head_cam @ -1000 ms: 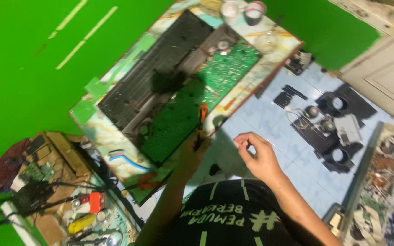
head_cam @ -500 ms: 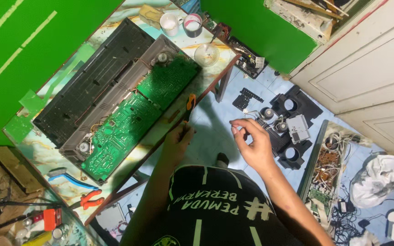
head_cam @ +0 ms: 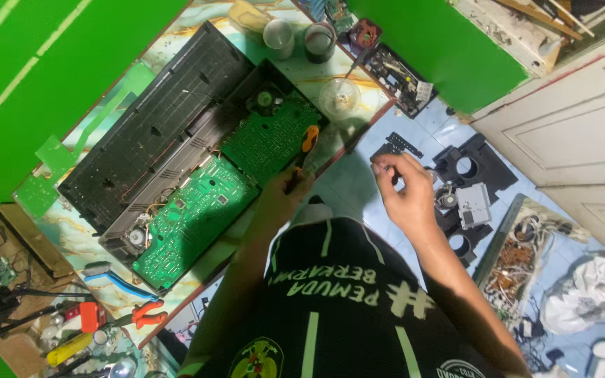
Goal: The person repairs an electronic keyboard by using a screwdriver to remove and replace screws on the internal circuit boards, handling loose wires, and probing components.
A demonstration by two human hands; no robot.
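Hands first: left hand (head_cam: 285,192) is closed round a screwdriver (head_cam: 302,148) with an orange-and-black handle, at the near edge of the worktop (head_cam: 71,238), tip toward the green circuit boards (head_cam: 229,185). Right hand (head_cam: 404,192) is off the worktop over the blue tiled floor (head_cam: 355,185), fingertips pinched together; whatever they pinch is too small to make out. The boards lie in a long black ribbed chassis (head_cam: 155,133) set diagonally on the marbled worktop. At the far edge stand two cups (head_cam: 299,38) and a clear round lid (head_cam: 339,96). Red-handled pliers (head_cam: 141,315) lie at the left corner. Black plastic parts (head_cam: 467,168) lie on the floor, partly cut off by the right arm.
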